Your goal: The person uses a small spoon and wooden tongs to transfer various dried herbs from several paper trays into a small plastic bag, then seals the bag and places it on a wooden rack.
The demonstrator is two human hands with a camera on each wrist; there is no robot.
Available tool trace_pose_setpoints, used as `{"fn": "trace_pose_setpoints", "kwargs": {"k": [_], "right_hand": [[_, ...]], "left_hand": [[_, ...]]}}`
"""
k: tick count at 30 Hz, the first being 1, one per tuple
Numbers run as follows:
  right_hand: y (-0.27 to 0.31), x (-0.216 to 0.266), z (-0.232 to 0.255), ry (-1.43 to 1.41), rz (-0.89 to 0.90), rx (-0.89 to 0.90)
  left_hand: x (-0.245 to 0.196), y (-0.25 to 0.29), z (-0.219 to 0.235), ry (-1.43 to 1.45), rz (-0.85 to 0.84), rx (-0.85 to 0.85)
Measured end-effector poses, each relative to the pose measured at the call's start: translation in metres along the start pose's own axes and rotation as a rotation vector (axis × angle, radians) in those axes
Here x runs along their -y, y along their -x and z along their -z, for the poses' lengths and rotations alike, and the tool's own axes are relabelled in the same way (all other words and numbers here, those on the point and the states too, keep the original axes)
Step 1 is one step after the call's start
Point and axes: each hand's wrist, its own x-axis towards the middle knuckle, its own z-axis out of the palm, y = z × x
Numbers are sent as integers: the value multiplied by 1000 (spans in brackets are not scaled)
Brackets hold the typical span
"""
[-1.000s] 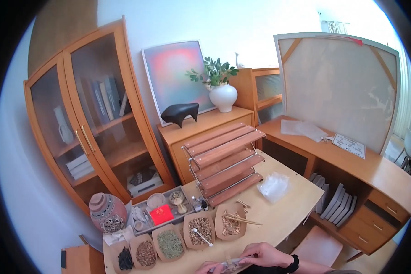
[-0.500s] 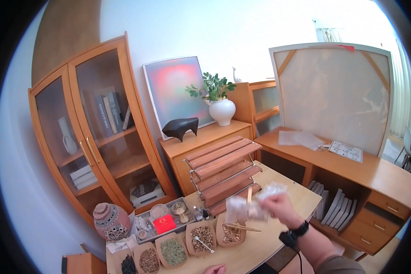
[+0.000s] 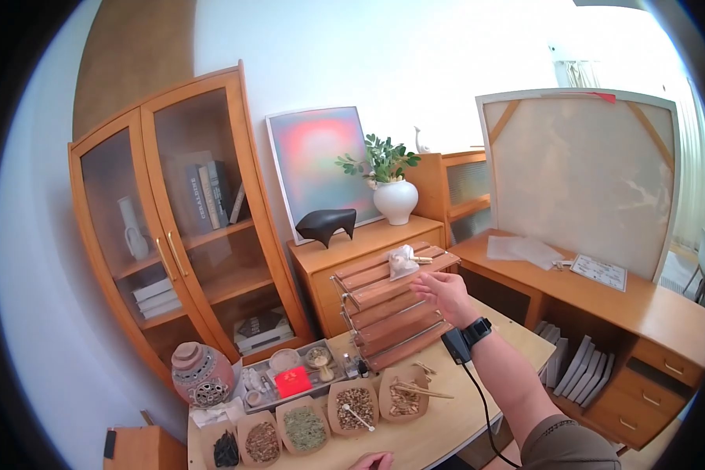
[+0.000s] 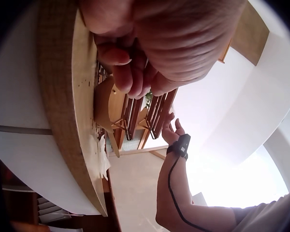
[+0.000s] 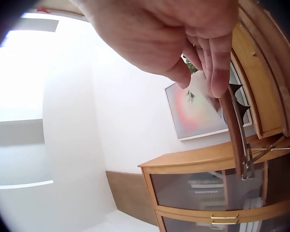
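A small clear plastic pouch (image 3: pixel 403 264) sits on the top tier of a folding wooden rack (image 3: pixel 366 300), a light wooden piece (image 3: pixel 422 259) at its side. My right hand (image 3: pixel 445 296) hovers just right of and below the pouch, fingers extended, nothing gripped. In the right wrist view the fingers (image 5: pixel 220 67) reach down beside the rack's top slat, the pouch partly hidden behind them. By the table's front edge rests my left hand (image 3: pixel 374 460), its fingers loosely curled and holding nothing. The left wrist view shows those bent fingers (image 4: pixel 123 77) over the tabletop.
Paper trays of dried herbs (image 3: pixel 305 427) line the table's front, with tongs (image 3: pixel 421 390) across the rightmost. Behind them, a grey tray (image 3: pixel 309 389) carries a red box (image 3: pixel 292 381) and small vessels. A patterned jar (image 3: pixel 201 374) stands left. A cable hangs from my right wrist.
Both hands were on the pouch at the table's front. My right hand carried it up and forward onto the rack's top and let go. The left hand stayed low by the edge.
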Motion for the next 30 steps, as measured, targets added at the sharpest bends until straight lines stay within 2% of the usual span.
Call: {"fn": "trace_pose_setpoints", "kwargs": {"k": [5,7,9,10,12,14,16,18,20,23,24,27,28,30], "right_hand": [[14,5,13,139,-45,18],[25,12,14,281,2,110],[50,23,4,349,58,166],[64,25,3,410,67,194],[90,17,14,422,59,288],[120,3,35,454,3,286],[152,-14,57,852,216,210],[179,-37,84,819,121,139],[203,-72,114,648,-70,-19],[228,-93,128,539,-223,-82],[228,-98,130,536,-219,-93],[226,-107,130,536,-245,5],[224,-106,129,535,-241,-10],[220,-98,126,614,-249,122]], "left_hand": [[6,-3,-1,-19,-22,6],[5,-1,-3,-56,-1,-6],[-8,-4,-4,-78,-32,-6],[0,0,0,-181,29,-25],[-1,1,-2,-105,2,-52],[-7,1,-2,-133,38,-35],[-4,-2,-4,-50,1,-35],[-9,-1,-4,-47,2,-24],[-15,-4,-5,-72,21,-4],[-10,-5,-6,-95,-6,13],[-12,-5,-6,-95,-9,25],[-13,-7,-6,-154,11,70],[-9,-5,-7,-165,7,51],[-11,-3,-9,-174,13,32]]}}
